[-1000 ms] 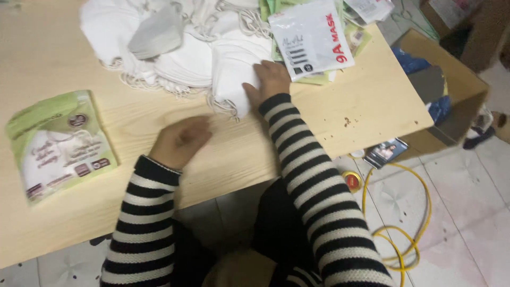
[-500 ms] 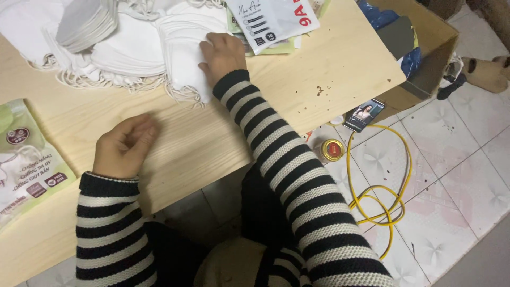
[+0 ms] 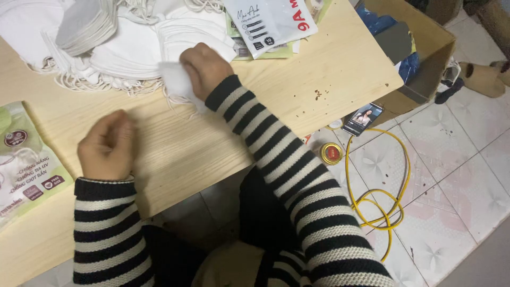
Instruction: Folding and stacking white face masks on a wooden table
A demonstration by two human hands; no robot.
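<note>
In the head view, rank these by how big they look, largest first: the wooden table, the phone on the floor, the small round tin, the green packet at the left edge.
1. Wooden table.
2. Green packet, partly cut off by the frame.
3. Phone.
4. Round tin, smallest; it and the phone lie on the floor, farther from the camera.

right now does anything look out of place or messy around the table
Yes: a phone lies on the tiled floor by a tangled yellow cable and a small round tin. Dark specks mark the table.
</note>
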